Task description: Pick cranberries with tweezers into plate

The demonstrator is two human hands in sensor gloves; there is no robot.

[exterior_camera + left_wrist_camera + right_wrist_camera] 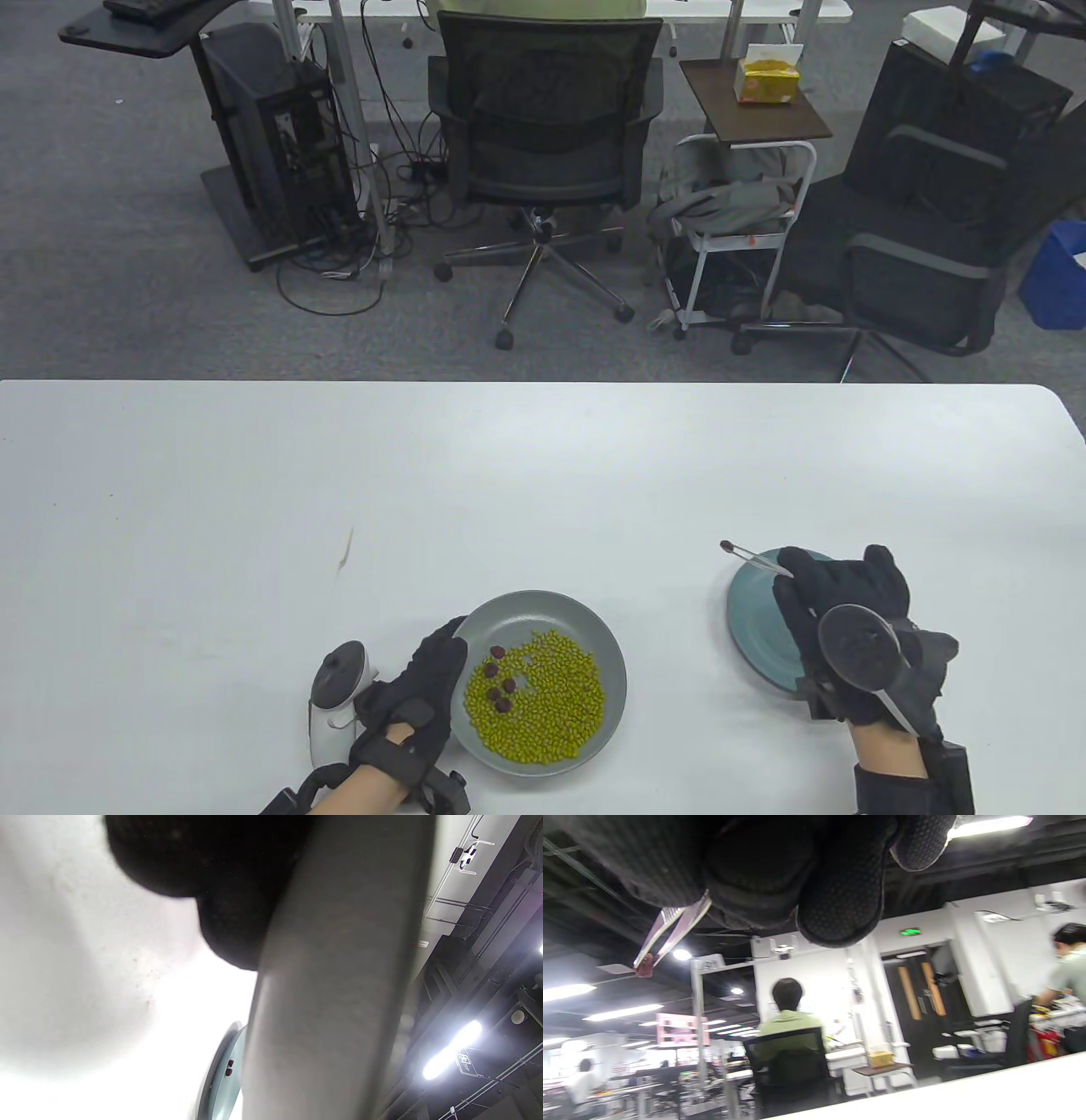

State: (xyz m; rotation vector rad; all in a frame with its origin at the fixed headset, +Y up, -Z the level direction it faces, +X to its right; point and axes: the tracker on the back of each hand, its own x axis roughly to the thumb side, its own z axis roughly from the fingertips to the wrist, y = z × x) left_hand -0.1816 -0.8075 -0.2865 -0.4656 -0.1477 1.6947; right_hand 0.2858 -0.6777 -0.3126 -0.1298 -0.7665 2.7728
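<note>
On the white table (543, 475), near its front edge, you have two dishes. Item one: a grey plate (585, 615), left of centre, holding a heap of green beans (543, 705) with several dark red cranberries (501, 679) lying on the heap's left side. Your left hand (416, 696) rests against this plate's left rim, fingers laid along the edge and touching it; the left wrist view shows the gloved fingers (220, 891) pressed to the plate's grey wall (339, 984). Whether that hand truly clamps the rim or only leans on it cannot be told.

Item two: a teal plate (751, 611), well to the right of the first, partly covered by your right hand (840, 611). Two small dark red pieces show on it in the left wrist view, at the teal plate (220, 1069).

Item three: metal tweezers (759, 559), pinched in the fingers of your right hand, tips pointing up and to the left, just beyond the teal plate's far left rim. The tips are closed on one cranberry (726, 545); the right wrist view confirms it, with the tweezers (670, 929) gripping a red cranberry (644, 971) at their ends, held in the air.

Item four: a tracker sits on the back of each hand.
</note>
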